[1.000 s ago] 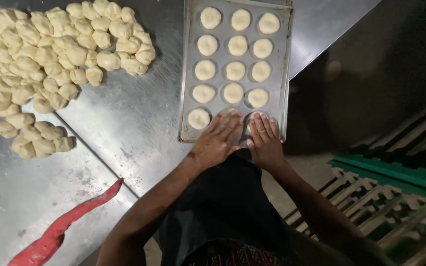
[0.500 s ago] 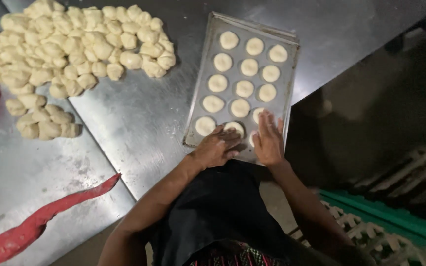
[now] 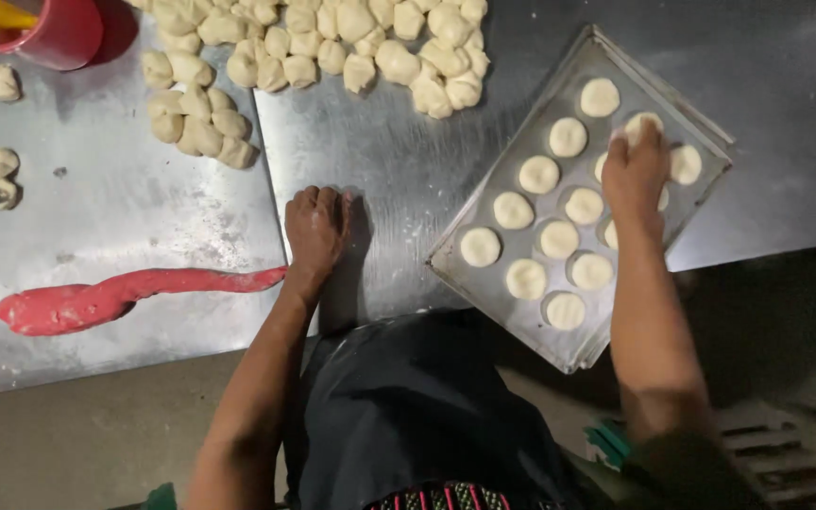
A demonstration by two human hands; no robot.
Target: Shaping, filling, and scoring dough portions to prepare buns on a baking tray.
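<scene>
Steel table (image 3: pixel 380 151) — dim floor below, perhaps concrete — bears a baking tray (image 3: pixel 701 127).

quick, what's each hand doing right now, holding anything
Left hand: curled shut, knuckles down on the steel table, holding nothing visible.
Right hand: palm down over dough rounds on the tray; grip cannot be told.

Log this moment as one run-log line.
left hand: knuckles resting on steel table | right hand: on dough rounds in baking tray | dough pile: beyond left hand

Bakery: steel table (image 3: pixel 380 189), dough pieces (image 3: pixel 332 38)
</scene>
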